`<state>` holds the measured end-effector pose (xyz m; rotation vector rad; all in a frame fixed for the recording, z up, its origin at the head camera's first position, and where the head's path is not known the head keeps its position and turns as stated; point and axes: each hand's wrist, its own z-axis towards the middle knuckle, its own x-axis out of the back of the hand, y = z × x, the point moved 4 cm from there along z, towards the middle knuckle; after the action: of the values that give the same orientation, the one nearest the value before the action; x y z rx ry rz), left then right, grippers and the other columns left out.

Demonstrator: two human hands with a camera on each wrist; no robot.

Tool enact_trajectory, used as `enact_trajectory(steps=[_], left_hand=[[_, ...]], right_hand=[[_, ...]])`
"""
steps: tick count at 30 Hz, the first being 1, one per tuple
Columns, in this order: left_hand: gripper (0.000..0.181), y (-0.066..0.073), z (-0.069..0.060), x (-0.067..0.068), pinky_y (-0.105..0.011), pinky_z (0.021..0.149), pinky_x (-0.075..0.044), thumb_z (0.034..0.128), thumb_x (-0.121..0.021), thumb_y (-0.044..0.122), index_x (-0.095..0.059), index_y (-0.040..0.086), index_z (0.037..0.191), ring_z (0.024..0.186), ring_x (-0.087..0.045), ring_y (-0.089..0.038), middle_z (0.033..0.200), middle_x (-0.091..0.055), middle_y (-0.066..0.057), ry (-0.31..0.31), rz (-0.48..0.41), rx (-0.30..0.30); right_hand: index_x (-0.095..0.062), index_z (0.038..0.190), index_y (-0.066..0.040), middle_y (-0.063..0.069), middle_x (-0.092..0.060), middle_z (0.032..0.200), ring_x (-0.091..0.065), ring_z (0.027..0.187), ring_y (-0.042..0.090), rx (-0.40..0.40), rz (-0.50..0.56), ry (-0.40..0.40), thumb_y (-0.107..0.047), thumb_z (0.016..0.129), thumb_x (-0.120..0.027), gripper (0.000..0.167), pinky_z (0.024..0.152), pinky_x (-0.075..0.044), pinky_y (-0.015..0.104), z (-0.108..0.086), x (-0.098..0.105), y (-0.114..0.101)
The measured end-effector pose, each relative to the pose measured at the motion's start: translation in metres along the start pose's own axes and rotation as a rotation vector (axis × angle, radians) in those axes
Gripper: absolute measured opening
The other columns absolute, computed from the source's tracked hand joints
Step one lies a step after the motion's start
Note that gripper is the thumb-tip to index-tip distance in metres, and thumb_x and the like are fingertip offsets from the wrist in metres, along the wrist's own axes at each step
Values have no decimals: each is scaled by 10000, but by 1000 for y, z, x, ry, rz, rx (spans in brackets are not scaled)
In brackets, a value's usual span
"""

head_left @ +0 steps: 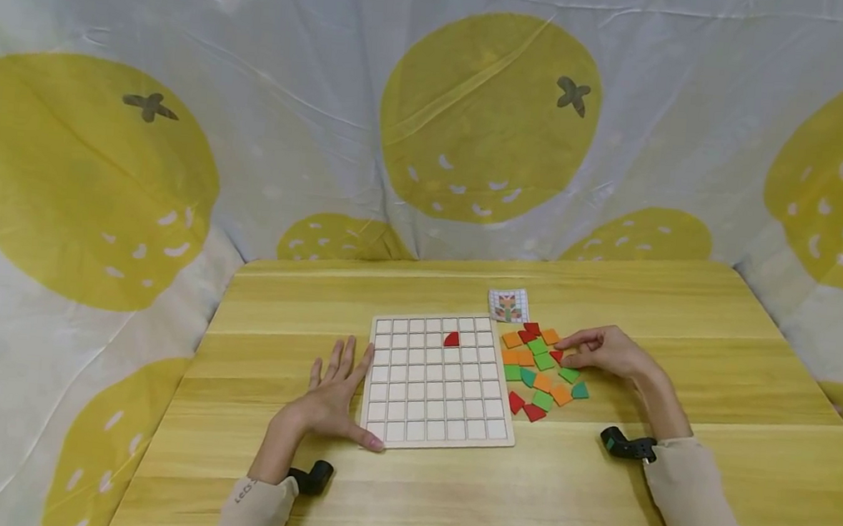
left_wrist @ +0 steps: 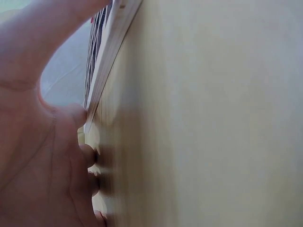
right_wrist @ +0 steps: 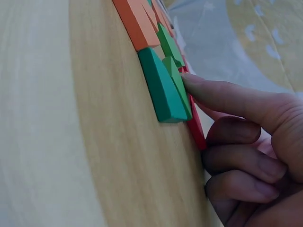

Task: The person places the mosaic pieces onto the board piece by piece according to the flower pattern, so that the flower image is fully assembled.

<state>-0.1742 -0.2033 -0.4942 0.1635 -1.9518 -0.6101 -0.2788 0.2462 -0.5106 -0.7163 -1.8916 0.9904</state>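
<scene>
A pale wooden grid board [head_left: 437, 443] lies flat on the table, with a red quarter-round tile [head_left: 452, 340] in one of its upper cells. My left hand [head_left: 330, 401] rests at the board's left side, fingers spread and thumb at the lower left corner; the left wrist view shows that palm beside the board's edge [left_wrist: 111, 52]. Over the right side of a loose pile of coloured tiles, my right hand [head_left: 605, 351] pinches a small red tile [head_left: 556, 356] between thumb and index finger. Its other fingers are curled. Green tiles [right_wrist: 163, 90] lie close by.
Several orange, green, teal and red tiles [head_left: 542, 383] are scattered right of the board, some overlapping. A small printed pattern card [head_left: 508, 306] lies behind them. The wooden table [head_left: 445, 507] ends against a lemon-print cloth [head_left: 313, 120].
</scene>
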Motion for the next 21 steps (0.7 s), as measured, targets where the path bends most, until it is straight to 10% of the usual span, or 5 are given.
enact_trajectory(steps=[21], left_hand=[[1549,1,1,-1,-711,1217,166,593,-952,609,60,141,1668,1564,264,-440,1691,266,-218,11,-2,10]], right_hand=[[-734,1147,33,-63,-761,819,-457,654,73,-61,-19,22,-168,851,-847,375,617,-387,228,-2,-4,-7]])
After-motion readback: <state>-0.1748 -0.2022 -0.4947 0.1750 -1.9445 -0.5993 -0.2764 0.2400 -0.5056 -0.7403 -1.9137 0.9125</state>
